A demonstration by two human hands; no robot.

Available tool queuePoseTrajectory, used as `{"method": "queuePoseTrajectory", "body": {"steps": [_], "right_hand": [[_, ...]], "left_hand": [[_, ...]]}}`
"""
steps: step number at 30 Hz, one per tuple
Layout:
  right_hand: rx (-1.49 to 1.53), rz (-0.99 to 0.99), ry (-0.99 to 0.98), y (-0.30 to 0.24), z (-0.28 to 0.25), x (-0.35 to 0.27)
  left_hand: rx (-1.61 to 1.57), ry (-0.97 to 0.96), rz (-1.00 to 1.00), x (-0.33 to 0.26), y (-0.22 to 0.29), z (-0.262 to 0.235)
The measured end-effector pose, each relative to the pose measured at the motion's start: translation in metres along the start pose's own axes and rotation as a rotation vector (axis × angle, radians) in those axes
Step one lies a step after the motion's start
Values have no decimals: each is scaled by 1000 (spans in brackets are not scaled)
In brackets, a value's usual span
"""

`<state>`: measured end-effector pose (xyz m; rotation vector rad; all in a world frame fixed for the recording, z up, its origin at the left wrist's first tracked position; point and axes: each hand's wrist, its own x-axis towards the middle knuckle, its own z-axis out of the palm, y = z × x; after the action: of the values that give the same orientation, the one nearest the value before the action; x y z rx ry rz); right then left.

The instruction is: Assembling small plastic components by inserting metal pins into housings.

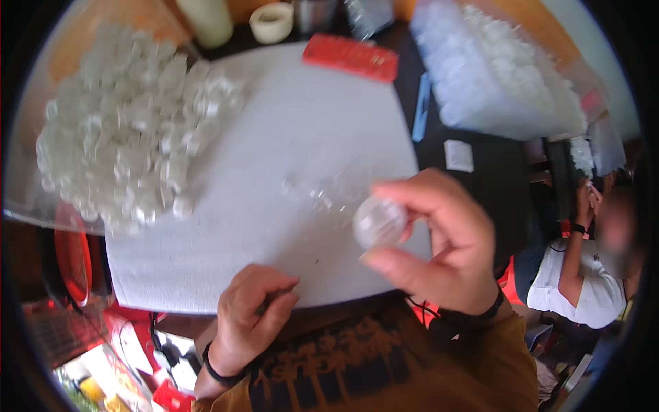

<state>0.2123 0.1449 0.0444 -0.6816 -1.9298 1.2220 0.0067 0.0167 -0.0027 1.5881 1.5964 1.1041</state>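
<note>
My right hand (446, 240) is raised over the right side of the white-covered table (247, 144). Its thumb and fingers pinch a clear round plastic piece (379, 222) by the rim, with a flat face showing. Near the table's front edge is my left hand (257, 305), its fingers loosely curled in and nothing visible between them. Several small transparent pieces (322, 198) lie on the white surface, just left of the held piece; their shape is hard to make out. A large heap of clear plastic pieces (130, 130) fills the left side, in a clear bag or bin.
A bag of whitish pieces (494, 75) stands at the back right. A red flat case (350, 58), a blue cutter-like tool (421, 106), a tape roll (272, 23) and a white paper slip (458, 156) lie around the surface. Another person (583, 275) sits at the right.
</note>
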Motion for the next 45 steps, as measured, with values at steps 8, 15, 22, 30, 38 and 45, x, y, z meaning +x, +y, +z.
{"method": "queuePoseTrajectory", "body": {"steps": [8,15,22,30,38,45], "right_hand": [[-512,-22,651,-27,-145,61],[-622,-42,381,-12,-60,27],[225,273,-276,15,13,-18],[526,534,-368,33,19,-29],[658,714,-322,32,17,-22],[477,597,-409,18,19,-8]], "left_hand": [[-20,-54,-73,-9,4,-3],[17,-53,7,4,3,-3],[80,15,-48,8,-1,-3],[233,122,-28,24,-2,13],[556,-59,36,33,-2,18],[364,61,34,23,-7,8]]}}
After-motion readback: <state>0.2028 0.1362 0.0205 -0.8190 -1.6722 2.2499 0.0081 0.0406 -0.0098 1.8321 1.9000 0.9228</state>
